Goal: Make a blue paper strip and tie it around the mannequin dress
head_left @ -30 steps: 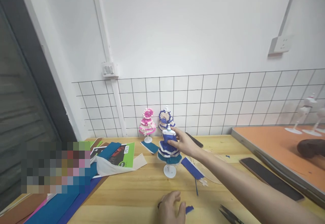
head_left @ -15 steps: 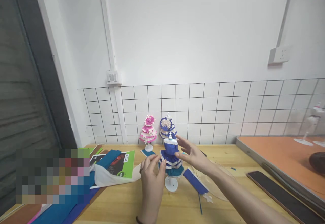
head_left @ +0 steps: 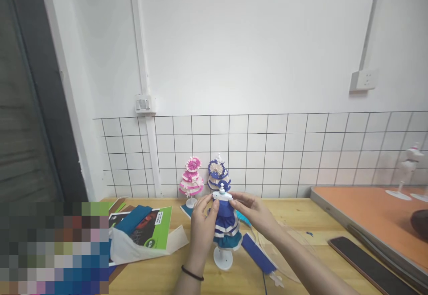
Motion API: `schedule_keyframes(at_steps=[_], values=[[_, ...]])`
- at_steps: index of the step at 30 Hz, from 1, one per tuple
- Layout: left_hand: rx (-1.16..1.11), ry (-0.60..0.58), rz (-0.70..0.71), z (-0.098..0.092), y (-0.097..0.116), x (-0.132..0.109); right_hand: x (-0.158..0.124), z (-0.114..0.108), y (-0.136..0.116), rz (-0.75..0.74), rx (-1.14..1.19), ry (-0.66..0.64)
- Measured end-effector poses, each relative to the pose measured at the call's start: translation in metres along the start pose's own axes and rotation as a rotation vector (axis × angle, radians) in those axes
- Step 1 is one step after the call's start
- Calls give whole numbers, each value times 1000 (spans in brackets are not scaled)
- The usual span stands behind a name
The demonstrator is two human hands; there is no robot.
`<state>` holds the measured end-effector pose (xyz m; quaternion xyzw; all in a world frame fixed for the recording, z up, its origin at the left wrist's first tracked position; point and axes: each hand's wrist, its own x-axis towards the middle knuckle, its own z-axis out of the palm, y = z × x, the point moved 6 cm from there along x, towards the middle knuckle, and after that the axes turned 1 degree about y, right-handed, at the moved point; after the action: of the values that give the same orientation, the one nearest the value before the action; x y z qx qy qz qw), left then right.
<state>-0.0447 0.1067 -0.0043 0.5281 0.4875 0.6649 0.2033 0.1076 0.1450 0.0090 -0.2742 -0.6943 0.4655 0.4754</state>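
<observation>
A small white mannequin point(head_left: 222, 195) on a round stand point(head_left: 223, 259) wears a blue dress point(head_left: 226, 217) with white-edged ruffles and a teal bottom layer. My left hand point(head_left: 202, 219) pinches the left top edge of the dress's bodice between thumb and fingers. On the opposite side, my right hand point(head_left: 254, 211) grips the bodice's upper edge the same way. The mannequin stands upright on the table. Behind it are a pink dressed mannequin point(head_left: 191, 181) and a second blue-and-cream one point(head_left: 217, 172), partly hidden.
On the wooden table point(head_left: 174, 281), a blue crepe strip point(head_left: 257, 252) and a white flower-shaped piece point(head_left: 277, 279) lie at right. A phone point(head_left: 364, 264) rests near the orange board point(head_left: 374, 215). Left are a black-and-green packet point(head_left: 163, 228), teal crepe paper point(head_left: 135, 219) and white paper point(head_left: 130, 246).
Both hands have closed in on the bodice and now hold its top edges; before, they were open beside the dress. The view has shifted slightly.
</observation>
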Motion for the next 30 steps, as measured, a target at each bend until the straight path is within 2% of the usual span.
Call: schedule_keyframes(at_steps=[4,10,13,18,23,30], values=[[-79,-49,-95,3,-2,0,2,1,2,-58,-36,40],[-16,-8,-86,1,5,-5,1,2,-2,-111,-100,47],[30,-21,-57,-1,5,-5,0,1,0,-65,-26,40],[-29,-73,-7,-3,4,-3,-3,2,3,17,92,83],[26,-35,-12,-9,8,-2,-10,10,3,8,147,123],[4,-78,-59,-8,9,-2,-15,9,8,-8,171,153]])
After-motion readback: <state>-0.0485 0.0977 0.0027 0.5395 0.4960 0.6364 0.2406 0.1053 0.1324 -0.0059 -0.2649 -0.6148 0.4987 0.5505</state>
